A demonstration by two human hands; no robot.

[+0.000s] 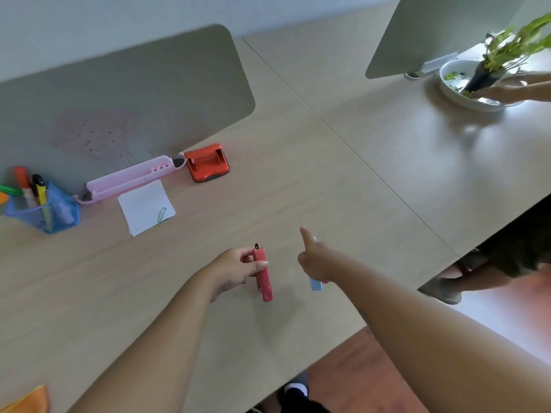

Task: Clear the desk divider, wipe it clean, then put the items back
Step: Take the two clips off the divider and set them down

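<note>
Left hand [238,268] closed around a red marker [264,275], gripped near its top between thumb and fingers, body of the marker hanging down just above the pale wooden surface [298,162]. Right hand [314,260] curled around a light blue object [316,284], possibly a second marker, only its lower end showing under the palm, thumb pointing up and away. Both hands close together, near the front edge. Grey desk divider [134,93] standing upright along the far left, a faint pinkish patch with small dark dots on its face. Just at its foot, a long pink tray [128,178] lying along the divider's base, one end beside a red hole punch [207,162]. In front of the tray, a small stack of white paper [143,204] held by a green paper clip [162,215]. Left of that, a blue mesh pen holder [44,213] with several markers and highlighters standing in it. Orange cloth [32,400] poking in at the bottom left corner. Far right, a second grey divider [417,34], and beside it a white bowl [465,93] holding a dark pot with a green plant [512,43], another person's hand [504,89] resting at the bowl.
</note>
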